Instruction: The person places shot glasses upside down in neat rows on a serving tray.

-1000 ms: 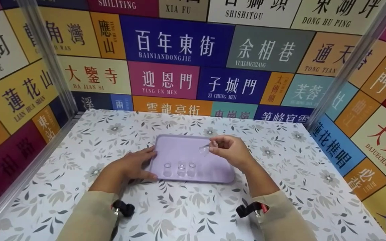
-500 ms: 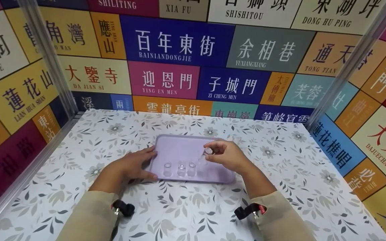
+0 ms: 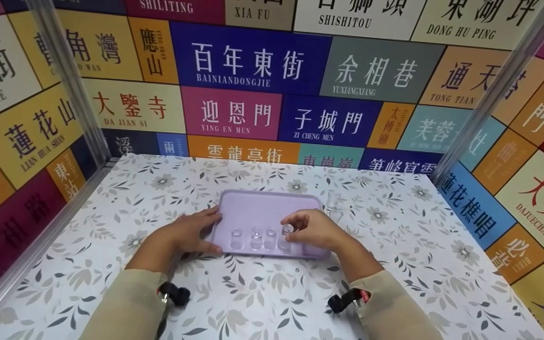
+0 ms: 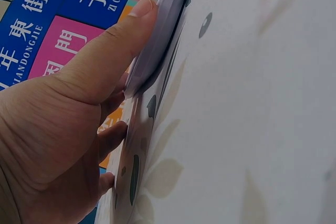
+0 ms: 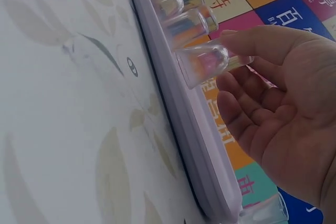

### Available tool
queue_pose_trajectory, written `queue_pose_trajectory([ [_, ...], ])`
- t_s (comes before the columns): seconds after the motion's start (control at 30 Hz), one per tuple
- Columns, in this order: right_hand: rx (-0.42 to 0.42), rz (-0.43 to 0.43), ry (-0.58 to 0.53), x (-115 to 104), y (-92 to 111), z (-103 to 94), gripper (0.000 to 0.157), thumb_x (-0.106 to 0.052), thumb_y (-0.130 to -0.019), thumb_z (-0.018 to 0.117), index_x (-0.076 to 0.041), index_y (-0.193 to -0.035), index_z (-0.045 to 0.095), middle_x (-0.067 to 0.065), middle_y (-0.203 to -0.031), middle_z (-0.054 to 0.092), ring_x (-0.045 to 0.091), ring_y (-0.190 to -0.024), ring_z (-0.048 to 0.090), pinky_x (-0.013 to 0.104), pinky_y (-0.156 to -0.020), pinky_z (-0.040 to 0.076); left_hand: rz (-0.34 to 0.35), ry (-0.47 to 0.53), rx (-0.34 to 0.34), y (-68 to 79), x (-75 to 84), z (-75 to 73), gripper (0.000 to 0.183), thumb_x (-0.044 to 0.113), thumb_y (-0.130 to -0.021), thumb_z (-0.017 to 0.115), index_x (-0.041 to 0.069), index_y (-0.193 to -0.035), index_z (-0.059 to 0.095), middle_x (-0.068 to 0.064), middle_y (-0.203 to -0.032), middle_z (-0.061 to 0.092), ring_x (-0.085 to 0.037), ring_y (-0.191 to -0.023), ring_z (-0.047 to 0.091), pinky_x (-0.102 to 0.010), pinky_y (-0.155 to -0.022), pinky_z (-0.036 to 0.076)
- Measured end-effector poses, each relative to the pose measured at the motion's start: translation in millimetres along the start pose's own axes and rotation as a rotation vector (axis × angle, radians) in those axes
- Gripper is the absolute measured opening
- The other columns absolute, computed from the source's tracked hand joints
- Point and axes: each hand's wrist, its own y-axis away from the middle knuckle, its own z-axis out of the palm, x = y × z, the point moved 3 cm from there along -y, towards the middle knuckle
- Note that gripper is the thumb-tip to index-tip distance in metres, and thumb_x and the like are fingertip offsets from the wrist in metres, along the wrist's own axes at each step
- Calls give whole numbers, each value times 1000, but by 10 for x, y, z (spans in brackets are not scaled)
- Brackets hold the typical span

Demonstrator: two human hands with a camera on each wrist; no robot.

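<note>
A shallow lilac tray (image 3: 262, 208) lies on the table. My left hand (image 3: 191, 232) rests at its left end, the fairly straight thumb against the near rim and the fingers by the left side. Along the near side of the tray stand three small clear shot glasses, the leftmost glass (image 3: 236, 239) a little apart from the middle glass (image 3: 256, 238) and the right glass (image 3: 270, 239). My right hand (image 3: 313, 230) pinches another shot glass (image 5: 202, 64) between thumb and fingers. It is upright at the right end of this row, at the tray's surface.
More clear glassware (image 3: 333, 202) stands on the table just beyond the tray's right side, partly hidden by my right hand. A floral cloth (image 3: 158, 203) covers the table. Panels with printed signs (image 3: 248, 61) enclose the back and both sides.
My right hand has turned the tilted glass upright and lowered it toward the near side, beside the other three. The glassware beyond the tray has come into view. My left hand stays put.
</note>
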Motion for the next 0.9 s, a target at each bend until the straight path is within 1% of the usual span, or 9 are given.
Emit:
queue_pose_trajectory([
  [0.13,-19,15,5,22,-2,21,40,-18,-84,90,-14,-123,80,2,-107,78,15,-98,69,32,-91,59,16,-15,5,-3,-1,2,115,71,-74,86,37,-169,32,19,-181,10,-42,-169,8,-72,-134,3],
  [0.23,-30,23,6,33,-3,31,39,-19,-84,91,-17,-121,80,2,-109,78,15,-99,69,33,-93,59,20,-18,6,-7,-4,6,115,71,-74,87,37,-169,32,19,-181,11,-41,-169,9,-71,-134,2],
  [0.33,-37,26,0,39,-6,36,39,-19,-83,91,-18,-121,81,2,-109,79,15,-99,69,33,-92,59,17,-22,3,-15,-7,9,114,70,-75,87,37,-169,31,19,-181,11,-41,-169,9,-72,-134,3],
  [0.47,-35,30,-15,32,-7,28,42,-21,-83,91,-14,-123,80,3,-109,78,15,-98,69,32,-91,59,11,-30,-1,-25,-6,8,114,70,-75,87,37,-169,31,20,-181,10,-42,-169,9,-72,-134,4],
  [0.57,-21,26,-32,21,-5,1,46,-25,-85,91,-9,-126,78,4,-106,78,16,-96,68,30,-87,57,27,-30,4,-16,3,3,113,69,-76,87,35,-169,32,17,-181,11,-41,-169,12,-71,-135,4],
  [0.67,9,16,-53,3,-1,-51,50,-29,-87,90,-5,-128,75,8,-107,78,17,-96,69,28,-85,58,45,-30,7,-9,8,-1,113,67,-78,87,32,-170,32,14,-182,13,-39,-169,14,-68,-136,3],
  [0.8,52,12,-114,-11,7,-136,48,-26,-89,88,-5,-130,74,19,-123,76,19,-103,71,25,-89,61,49,-36,2,-18,8,-2,113,66,-78,87,30,-170,31,13,-182,12,-37,-169,14,-66,-137,3],
  [0.9,79,12,-163,-11,19,-200,48,-24,-90,88,-6,-132,74,24,-135,72,19,-109,72,22,-92,61,41,-33,-2,-29,2,-1,114,67,-78,87,32,-170,31,14,-182,12,-36,-169,14,-66,-137,2],
])
